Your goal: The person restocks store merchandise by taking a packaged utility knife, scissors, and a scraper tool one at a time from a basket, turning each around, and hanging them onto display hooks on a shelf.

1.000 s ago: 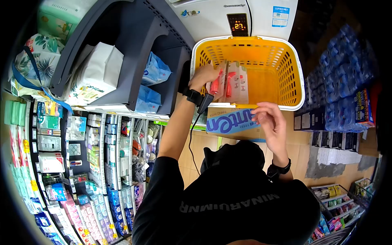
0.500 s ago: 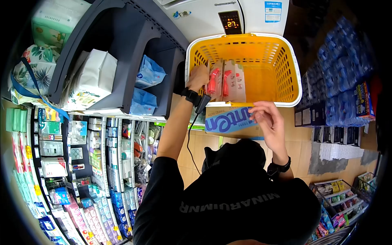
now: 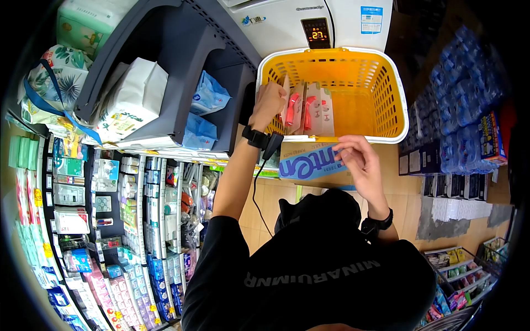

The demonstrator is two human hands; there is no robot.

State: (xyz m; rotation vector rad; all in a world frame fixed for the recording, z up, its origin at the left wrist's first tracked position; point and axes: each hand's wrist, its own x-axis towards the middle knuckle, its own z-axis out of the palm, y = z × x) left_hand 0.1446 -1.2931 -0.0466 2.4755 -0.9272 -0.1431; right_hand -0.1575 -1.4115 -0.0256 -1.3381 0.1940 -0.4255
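My left hand [image 3: 269, 105] is inside the yellow basket [image 3: 402, 113] at its left end. Its fingers are curled at the leftmost of several carded packs [image 3: 291, 110] that stand upright in a row; the fingertips are partly hidden. Red items show through the fronts of these packs, and the rightmost pack [image 3: 324, 113] has a pale card with small red pictures. Just outside the basket's near rim, my right hand [image 3: 360, 165] hovers with loosely bent fingers apart and nothing in them. Below that rim is a cardboard box [image 3: 306, 161] with blue lettering.
A white appliance [image 3: 265, 33] with a lit display stands behind the basket. Grey shelving [image 3: 182, 71] with bagged goods is on the left, above stocked store shelves [image 3: 132, 220]. Wrapped bottle packs [image 3: 464, 105] are stacked on the right. A black cable [image 3: 255, 193] hangs by my left wrist.
My left hand has lifted slightly and turned at the leftmost pack, whose top edge now leans beside the fingers. My right hand stays nearly still. The whole view has shifted a little.
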